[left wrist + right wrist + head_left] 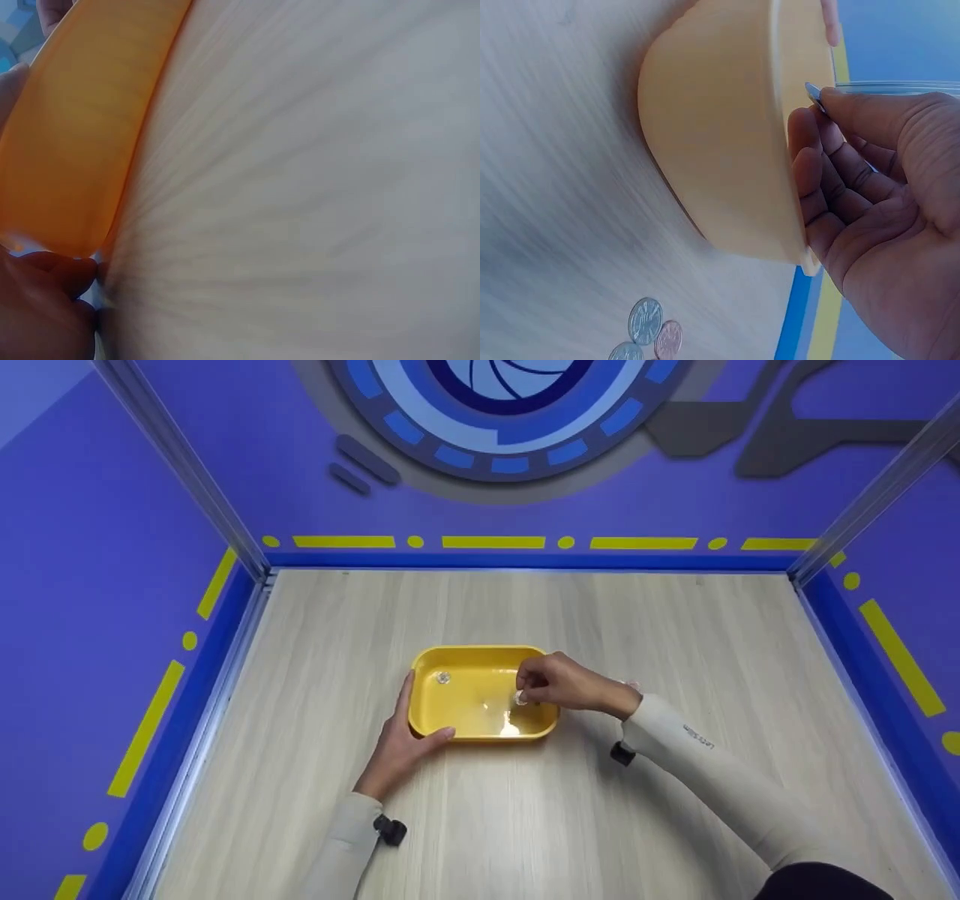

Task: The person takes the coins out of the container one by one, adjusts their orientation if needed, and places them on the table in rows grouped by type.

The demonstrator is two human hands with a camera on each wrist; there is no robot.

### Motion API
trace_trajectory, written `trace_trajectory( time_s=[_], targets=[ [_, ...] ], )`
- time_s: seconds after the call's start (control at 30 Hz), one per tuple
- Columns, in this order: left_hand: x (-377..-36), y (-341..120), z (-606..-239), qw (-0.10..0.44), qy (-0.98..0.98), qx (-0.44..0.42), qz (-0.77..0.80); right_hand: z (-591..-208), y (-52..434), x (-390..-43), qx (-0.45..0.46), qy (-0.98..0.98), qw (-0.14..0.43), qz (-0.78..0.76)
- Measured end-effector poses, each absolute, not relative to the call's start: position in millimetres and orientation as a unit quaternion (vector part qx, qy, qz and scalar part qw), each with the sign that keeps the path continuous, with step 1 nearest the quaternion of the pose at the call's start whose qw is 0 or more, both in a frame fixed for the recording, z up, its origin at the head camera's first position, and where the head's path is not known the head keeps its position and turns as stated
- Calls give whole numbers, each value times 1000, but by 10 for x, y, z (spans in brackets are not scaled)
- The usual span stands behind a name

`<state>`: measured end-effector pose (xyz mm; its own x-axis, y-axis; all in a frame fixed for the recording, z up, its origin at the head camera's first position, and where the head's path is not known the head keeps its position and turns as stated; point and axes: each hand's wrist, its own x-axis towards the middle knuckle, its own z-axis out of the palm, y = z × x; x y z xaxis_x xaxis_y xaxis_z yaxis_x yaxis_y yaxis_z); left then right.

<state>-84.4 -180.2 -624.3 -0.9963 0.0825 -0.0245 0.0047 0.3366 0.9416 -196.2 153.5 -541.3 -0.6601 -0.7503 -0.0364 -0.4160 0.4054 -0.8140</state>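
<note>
A yellow rectangular container (484, 648) stands on the table in the head view. My left hand (401, 750) grips its near left corner, thumb over the front rim and fingers along the left side. Above the container's right part, my right hand (561, 682) pinches a silver coin (814, 94) between thumb and fingertips. Another silver-looking coin (443, 678) lies inside, toward the far left. In the right wrist view, silver coins (646, 321) and a copper-coloured coin (668, 340) lie on the table beside the container; in the head view my right wrist mostly hides them.
The wood-grain table (480, 825) is bounded by blue-purple panels (465, 525) at the back and both sides. Metal posts (225, 502) stand at the back corners. A small black device (390, 830) sits at my left wrist, and another black device (622, 753) at my right.
</note>
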Motion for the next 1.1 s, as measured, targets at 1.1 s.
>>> trace_trajectory(
  time_s=[1.1],
  targets=[
    [-846,-1806,-6237,36,822,27,568,-5651,2351,-1673,-189,821,151,-517]
  ],
)
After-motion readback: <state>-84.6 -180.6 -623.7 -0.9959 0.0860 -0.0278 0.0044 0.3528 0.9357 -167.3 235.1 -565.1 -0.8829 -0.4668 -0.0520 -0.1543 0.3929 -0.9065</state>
